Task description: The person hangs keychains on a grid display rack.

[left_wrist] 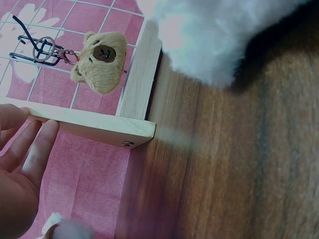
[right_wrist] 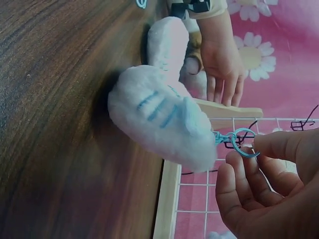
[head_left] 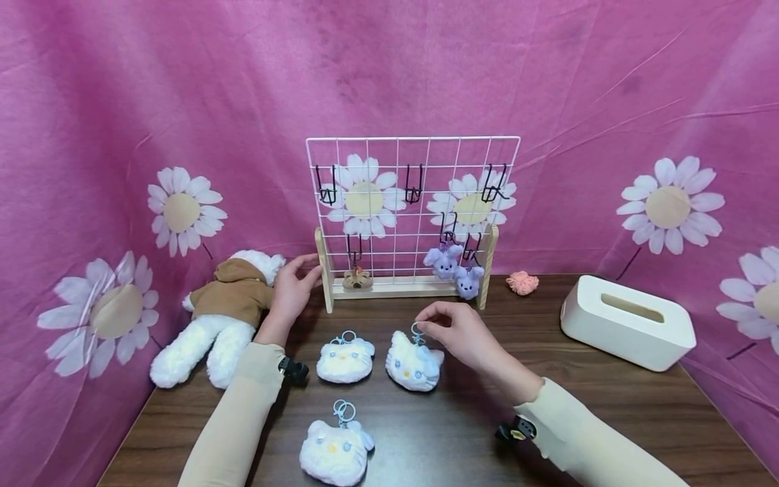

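Note:
My right hand (head_left: 458, 335) pinches the light-blue key ring (right_wrist: 245, 143) of a white plush cat-face keychain (head_left: 409, 368) between thumb and index finger. Whether its lower edge touches the table I cannot tell. My left hand (head_left: 292, 292) reaches to the left wooden post (left_wrist: 89, 119) of a white wire grid rack (head_left: 413, 138), its fingertips against the post's outer side. A second white plush keychain (head_left: 344, 362) lies left of the held one, and a third (head_left: 333, 454) lies closer to me. Both have light-blue rings at the top.
Black hooks (head_left: 414, 186) sit on the grid. A brown bear-face keychain (left_wrist: 102, 62) and two purple plush bunnies (head_left: 468, 282) hang low on it. A white plush toy in a brown hoodie (head_left: 234, 297) lies left, a pink fuzzy bundle (head_left: 523, 283) and white tissue box (head_left: 627, 325) right.

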`<move>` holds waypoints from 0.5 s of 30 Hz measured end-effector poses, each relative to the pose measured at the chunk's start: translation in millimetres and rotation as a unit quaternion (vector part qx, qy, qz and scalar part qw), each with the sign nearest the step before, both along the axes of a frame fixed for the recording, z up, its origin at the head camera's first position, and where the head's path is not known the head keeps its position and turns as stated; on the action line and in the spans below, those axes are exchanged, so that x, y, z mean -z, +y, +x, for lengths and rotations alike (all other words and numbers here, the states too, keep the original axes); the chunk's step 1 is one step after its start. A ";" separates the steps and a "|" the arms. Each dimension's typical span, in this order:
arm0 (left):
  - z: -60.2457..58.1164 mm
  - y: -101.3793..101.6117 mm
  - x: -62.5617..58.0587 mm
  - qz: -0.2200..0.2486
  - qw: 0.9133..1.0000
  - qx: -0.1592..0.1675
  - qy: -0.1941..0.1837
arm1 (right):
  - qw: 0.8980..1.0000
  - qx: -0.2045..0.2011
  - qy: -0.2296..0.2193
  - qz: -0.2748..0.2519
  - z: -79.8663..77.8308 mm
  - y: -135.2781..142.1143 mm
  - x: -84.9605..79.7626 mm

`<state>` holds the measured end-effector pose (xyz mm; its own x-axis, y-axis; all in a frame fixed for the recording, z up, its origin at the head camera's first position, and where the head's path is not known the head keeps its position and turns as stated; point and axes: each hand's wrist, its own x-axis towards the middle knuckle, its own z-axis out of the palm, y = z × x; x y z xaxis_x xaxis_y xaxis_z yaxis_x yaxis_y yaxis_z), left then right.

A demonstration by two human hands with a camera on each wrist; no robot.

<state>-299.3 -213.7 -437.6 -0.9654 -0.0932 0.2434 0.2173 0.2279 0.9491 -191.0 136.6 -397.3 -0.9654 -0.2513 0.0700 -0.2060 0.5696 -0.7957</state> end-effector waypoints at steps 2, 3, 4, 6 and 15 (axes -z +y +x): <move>0.2 0.2 0.0 0.002 1.000 0.001 -0.003 | 1.000 0.000 0.005 0.002 1.0 0.9 -2.0; 0.4 0.3 -0.2 0.003 1.000 0.001 -0.004 | 1.000 0.000 0.007 0.002 1.6 1.2 -3.0; 0.5 0.4 -0.3 0.003 1.000 0.001 -0.005 | 1.000 0.001 0.009 0.003 2.1 1.6 -4.1; 0.9 0.8 -0.7 0.002 1.000 0.001 -0.005 | 1.000 0.001 0.012 0.003 2.9 2.3 -6.0; 1.6 1.5 -0.7 -0.006 1.000 -0.006 -0.005 | 1.000 0.002 0.021 0.002 6.0 4.5 -11.4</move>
